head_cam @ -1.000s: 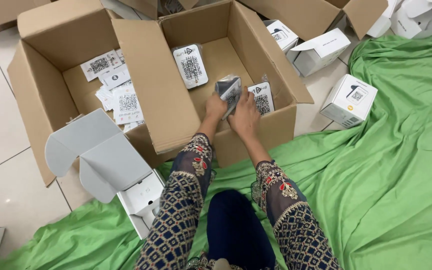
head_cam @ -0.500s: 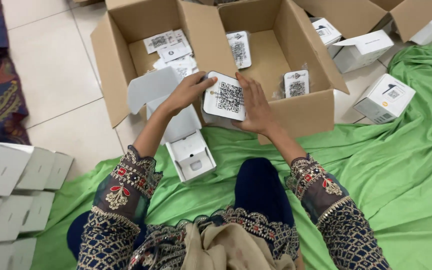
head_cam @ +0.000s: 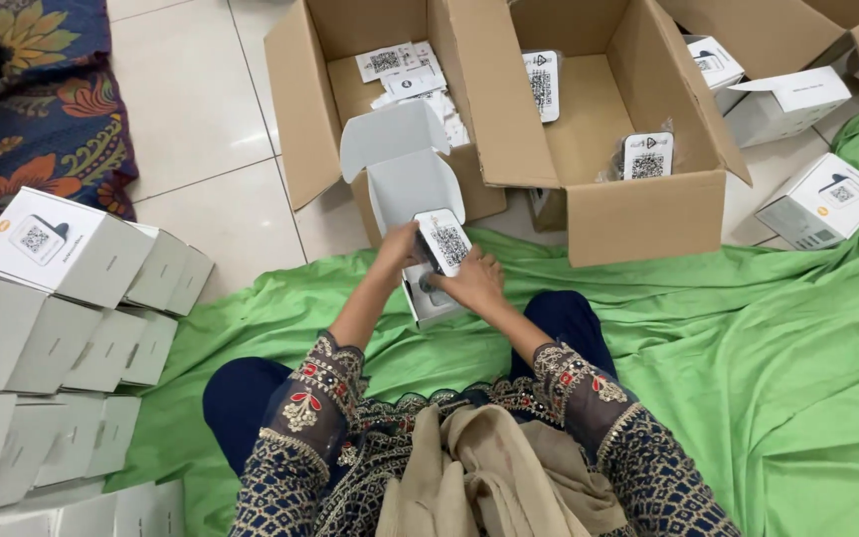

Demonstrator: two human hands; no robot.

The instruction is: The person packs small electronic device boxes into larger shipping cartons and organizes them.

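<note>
Over open white box – both hands' fingers grip white rounded-corner code plaque, tilted, black square pattern showing.

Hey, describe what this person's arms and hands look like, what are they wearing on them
Both hands, the left hand and the right hand, are bare, with no gloves. The forearms are uncovered. Each sleeve is dark navy with a small gold and red lattice print, ending in a sheer embroidered cuff with red flower motifs and pale edging.
</note>
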